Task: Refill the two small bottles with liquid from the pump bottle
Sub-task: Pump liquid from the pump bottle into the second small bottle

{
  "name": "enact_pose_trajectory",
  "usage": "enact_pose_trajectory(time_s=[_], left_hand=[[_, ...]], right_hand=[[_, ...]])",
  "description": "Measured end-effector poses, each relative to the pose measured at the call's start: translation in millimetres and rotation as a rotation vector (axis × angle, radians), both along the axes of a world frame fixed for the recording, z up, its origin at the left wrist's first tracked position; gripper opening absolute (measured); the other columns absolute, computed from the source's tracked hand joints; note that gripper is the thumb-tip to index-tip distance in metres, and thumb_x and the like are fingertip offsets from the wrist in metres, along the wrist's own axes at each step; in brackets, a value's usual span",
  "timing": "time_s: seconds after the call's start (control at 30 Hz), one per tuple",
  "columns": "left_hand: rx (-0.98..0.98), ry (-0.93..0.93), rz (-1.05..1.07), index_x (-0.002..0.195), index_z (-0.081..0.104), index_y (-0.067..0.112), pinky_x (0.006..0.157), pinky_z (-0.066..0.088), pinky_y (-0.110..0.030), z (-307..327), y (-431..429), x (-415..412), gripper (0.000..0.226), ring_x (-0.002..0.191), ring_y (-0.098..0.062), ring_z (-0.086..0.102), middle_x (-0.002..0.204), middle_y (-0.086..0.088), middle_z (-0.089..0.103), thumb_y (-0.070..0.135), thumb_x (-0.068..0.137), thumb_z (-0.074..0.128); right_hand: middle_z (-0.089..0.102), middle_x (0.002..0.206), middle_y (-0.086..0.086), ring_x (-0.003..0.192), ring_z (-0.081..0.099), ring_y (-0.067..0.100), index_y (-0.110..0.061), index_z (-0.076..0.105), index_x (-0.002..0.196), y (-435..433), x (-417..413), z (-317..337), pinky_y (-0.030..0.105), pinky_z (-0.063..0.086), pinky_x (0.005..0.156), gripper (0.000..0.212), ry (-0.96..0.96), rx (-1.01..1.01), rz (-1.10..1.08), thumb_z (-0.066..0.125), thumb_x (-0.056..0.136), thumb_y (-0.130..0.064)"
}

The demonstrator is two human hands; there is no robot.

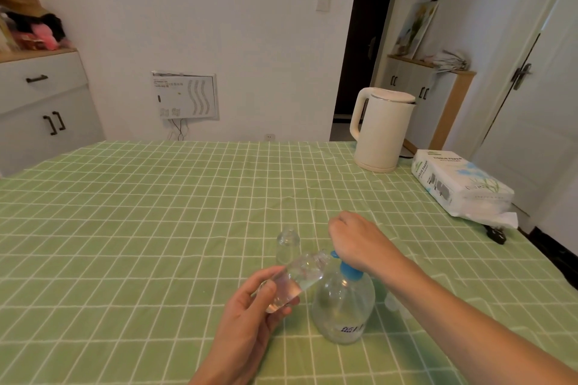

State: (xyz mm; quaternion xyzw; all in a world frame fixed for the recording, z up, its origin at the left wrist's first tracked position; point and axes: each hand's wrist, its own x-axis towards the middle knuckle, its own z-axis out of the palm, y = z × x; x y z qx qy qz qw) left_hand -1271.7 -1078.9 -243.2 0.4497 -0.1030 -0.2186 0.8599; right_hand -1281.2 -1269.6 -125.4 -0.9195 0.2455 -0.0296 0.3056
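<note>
Nearest, the left hand (250, 319) grips a small clear bottle (297, 278), tilted with its mouth at the blue nozzle of the pump bottle (344, 306) standing just beside it. The right hand (353, 241) lies over the pump head, fingers curved down out of sight; gripping or only pressing, I cannot tell. Slow, short strokes with mouth against spout should avoid drips. Behind stands the second small bottle (287, 244), upright and uncapped. Far right: an electric kettle (381, 128).
</note>
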Motion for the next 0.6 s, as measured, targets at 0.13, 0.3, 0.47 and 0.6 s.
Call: enact_pose_trajectory(time_s=[0.13,0.3,0.47,0.6], left_hand=[[0.006,-0.010,-0.005,0.097,0.082,0.010,0.062,0.062,-0.025,0.1,-0.3,-0.5,0.026,0.073,-0.027,0.075,0.100,-0.016,0.077,0.010,0.083,0.060],[-0.005,-0.012,-0.028,0.098,0.082,0.010,0.061,0.062,-0.025,0.6,0.7,-0.6,0.028,0.074,-0.028,0.075,0.104,-0.018,0.077,0.023,0.074,0.085],[-0.015,-0.004,-0.029,0.100,0.081,0.008,0.064,0.063,-0.027,-1.8,1.9,1.8,0.050,0.076,-0.028,0.074,0.104,-0.018,0.076,0.034,0.061,0.097],[-0.016,0.022,-0.010,0.102,0.079,0.005,0.064,0.063,-0.026,-6.7,-1.0,2.9,0.026,0.076,-0.026,0.074,0.106,-0.020,0.075,0.012,0.083,0.063]], right_hand=[[0.058,0.096,0.004,0.096,0.058,0.028,-0.018,0.050,0.085,-0.4,-1.1,0.9,0.045,0.046,0.085,0.025,-0.005,-0.006,-0.002,0.031,0.095,-0.031],[0.058,0.093,0.003,0.092,0.061,0.024,-0.019,0.049,0.083,-3.1,1.4,6.5,0.041,0.045,0.078,0.026,-0.023,-0.008,0.000,0.031,0.095,-0.033],[0.053,0.086,0.002,0.085,0.060,0.020,-0.018,0.045,0.078,-5.1,1.6,2.1,0.037,0.039,0.070,0.024,-0.054,0.062,-0.009,0.033,0.096,-0.029],[0.051,0.082,0.002,0.074,0.051,0.019,-0.018,0.043,0.075,-2.2,1.8,-3.1,0.035,0.036,0.063,0.022,-0.024,0.045,-0.006,0.034,0.094,-0.025]])
